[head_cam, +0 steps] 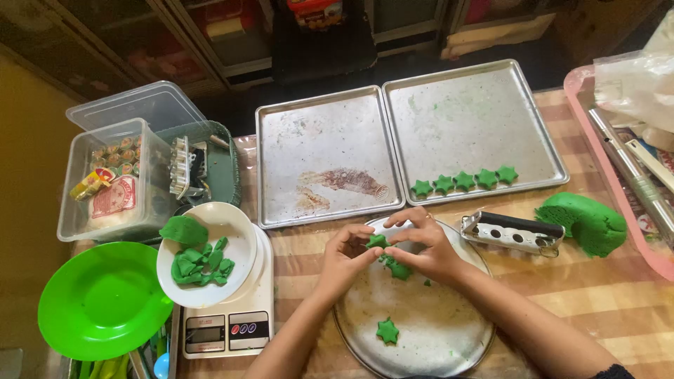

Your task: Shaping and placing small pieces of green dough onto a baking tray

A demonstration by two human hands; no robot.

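Observation:
Both my hands meet over a round metal tray [449,344]. My left hand [345,254] and my right hand [428,245] pinch a small green star-shaped dough piece [377,241] between their fingertips. A scrap of green dough [399,269] lies under my right hand. Another green dough star [387,330] rests lower on the round tray. A row of several green stars [463,180] sits along the near edge of the right baking sheet [477,119].
An empty baking sheet [319,140] lies left of the other. A metal cutter tool [512,231] and a green dough lump [586,221] sit at right. A white bowl of dough scraps [235,231] stands on a kitchen scale [225,330]; green plate [102,298], plastic boxes [116,175], pink tray [597,140].

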